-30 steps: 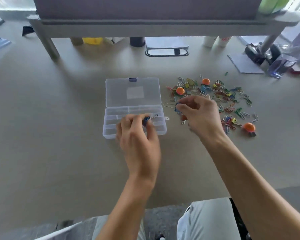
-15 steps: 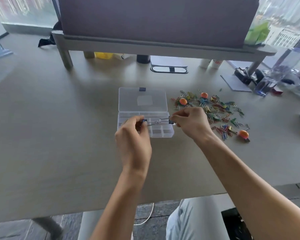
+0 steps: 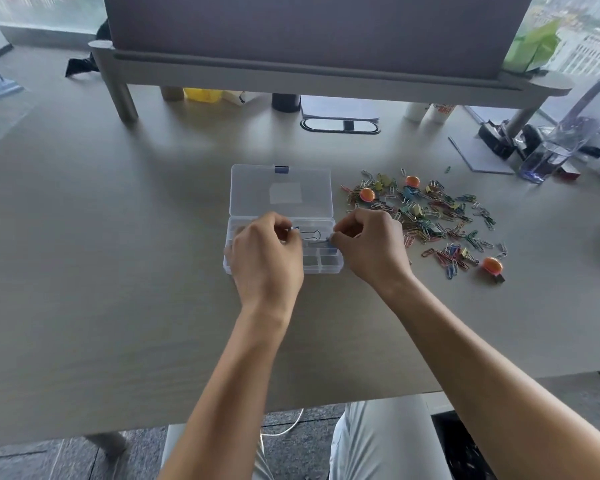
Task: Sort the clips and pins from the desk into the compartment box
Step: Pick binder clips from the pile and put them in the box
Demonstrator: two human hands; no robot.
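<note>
The desk (image 3: 118, 271) carries an open box (image 3: 281, 202), its lid laid back on the far side, and to the right of it a loose pile of clips (image 3: 430, 216). Over the box's compartments the left hand (image 3: 264, 261) pinches one binder clip (image 3: 309, 234) and the right hand (image 3: 371, 247) pinches what looks like a second, their wire handles meeting between the fingertips. The pair lies left to right, directly above the tray, so release seems to need only separating them and lowering.
</note>
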